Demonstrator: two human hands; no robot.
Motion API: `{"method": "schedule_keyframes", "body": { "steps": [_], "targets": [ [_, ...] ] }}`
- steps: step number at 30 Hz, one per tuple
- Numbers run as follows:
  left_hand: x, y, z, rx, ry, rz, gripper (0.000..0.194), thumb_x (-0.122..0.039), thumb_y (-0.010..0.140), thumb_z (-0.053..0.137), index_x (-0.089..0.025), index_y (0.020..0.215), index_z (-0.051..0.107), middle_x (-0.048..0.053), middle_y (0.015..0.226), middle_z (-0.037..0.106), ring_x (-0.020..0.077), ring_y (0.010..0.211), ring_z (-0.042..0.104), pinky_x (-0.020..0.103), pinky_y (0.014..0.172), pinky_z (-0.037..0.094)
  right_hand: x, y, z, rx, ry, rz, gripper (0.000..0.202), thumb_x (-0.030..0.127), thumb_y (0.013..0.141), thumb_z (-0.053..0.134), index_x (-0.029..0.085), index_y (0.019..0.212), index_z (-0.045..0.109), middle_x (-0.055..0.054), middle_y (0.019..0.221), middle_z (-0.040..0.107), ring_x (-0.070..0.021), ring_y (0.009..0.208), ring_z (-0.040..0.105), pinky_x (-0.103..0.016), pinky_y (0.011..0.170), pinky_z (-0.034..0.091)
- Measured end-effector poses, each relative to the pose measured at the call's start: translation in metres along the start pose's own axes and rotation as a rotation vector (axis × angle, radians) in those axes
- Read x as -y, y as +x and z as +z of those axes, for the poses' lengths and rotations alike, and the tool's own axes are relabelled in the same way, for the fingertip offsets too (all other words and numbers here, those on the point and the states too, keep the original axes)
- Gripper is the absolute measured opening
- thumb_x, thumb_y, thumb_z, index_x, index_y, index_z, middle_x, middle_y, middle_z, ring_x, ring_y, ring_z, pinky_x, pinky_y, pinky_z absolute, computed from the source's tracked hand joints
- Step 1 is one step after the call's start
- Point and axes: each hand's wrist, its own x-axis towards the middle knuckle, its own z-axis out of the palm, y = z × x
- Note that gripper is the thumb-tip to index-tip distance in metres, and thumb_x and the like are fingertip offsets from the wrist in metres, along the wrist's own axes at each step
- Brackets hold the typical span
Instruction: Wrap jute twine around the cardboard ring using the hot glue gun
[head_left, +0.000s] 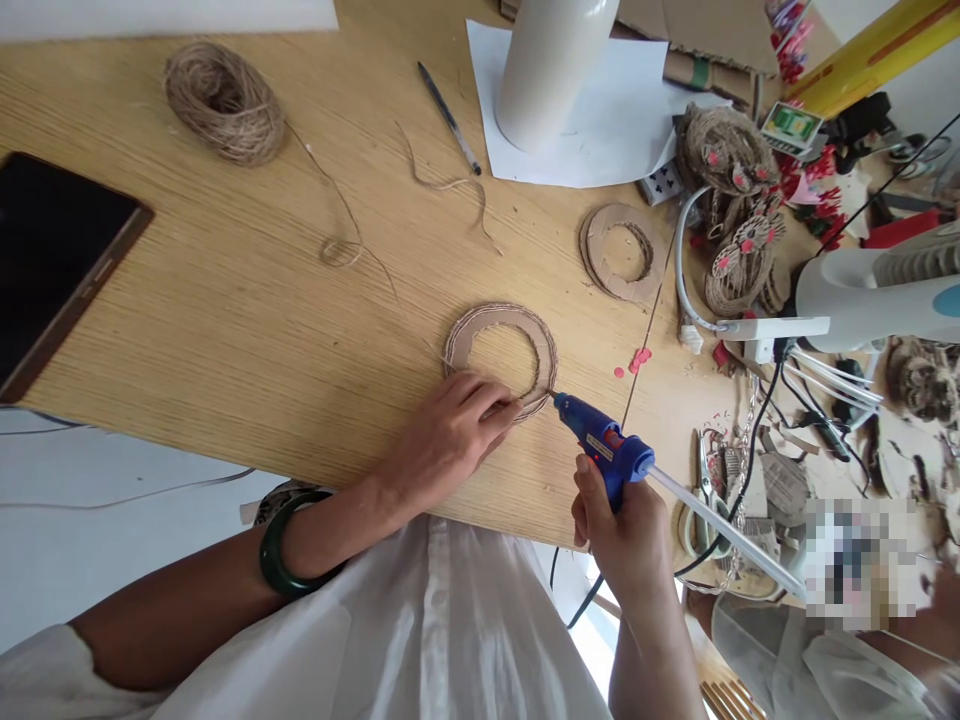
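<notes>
A cardboard ring [547,350] with twine round its outer edge lies on the wooden table in front of me. My left hand [459,428] rests on its lower left rim, with the fingers bent together over the edge. In my right hand [621,515] is a blue glue gun [609,446], a long pale glue stick coming out of its back. The nozzle points left and is at the ring's lower right edge; whether it touches is too small to tell. Loose twine [375,255] runs across the table from a twine ball [225,103] at the upper left.
Other cardboard rings [594,255] lie at upper right, near red dots [640,360]. A dark tablet [56,260] is at left, a pen [450,118] and white cylinder [553,70] at top. Scissors [705,490], cables and a white appliance [877,290] crowd the right. Another person sits lower right.
</notes>
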Motion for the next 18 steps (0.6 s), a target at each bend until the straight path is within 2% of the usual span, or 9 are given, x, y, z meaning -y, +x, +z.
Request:
{"method": "schedule_keyframes", "body": {
  "steps": [7,18],
  "targets": [
    [0.003,-0.004,0.004,-0.014,0.017,0.031,0.014,-0.014,0.100,0.056,-0.016,0.109,0.067,0.007,0.107,0.068,0.0217,0.106,0.057,0.043,0.104,0.052,0.022,0.002,0.000,-0.008,0.095,0.169,0.046,0.061,0.093,0.056,0.022,0.069,0.053,0.004,0.042,0.049,-0.0132,0.034,0.049,-0.025,0.037,0.041],
    [0.004,-0.003,0.004,-0.015,-0.030,0.059,0.016,-0.013,0.101,0.055,-0.014,0.112,0.066,0.007,0.111,0.068,0.0214,0.106,0.057,0.042,0.102,0.053,0.018,-0.006,-0.002,0.031,0.119,0.181,0.043,0.058,0.094,0.057,0.022,0.071,0.052,0.005,0.043,0.048,-0.0140,0.034,0.050,-0.027,0.038,0.041]
  ]
}}
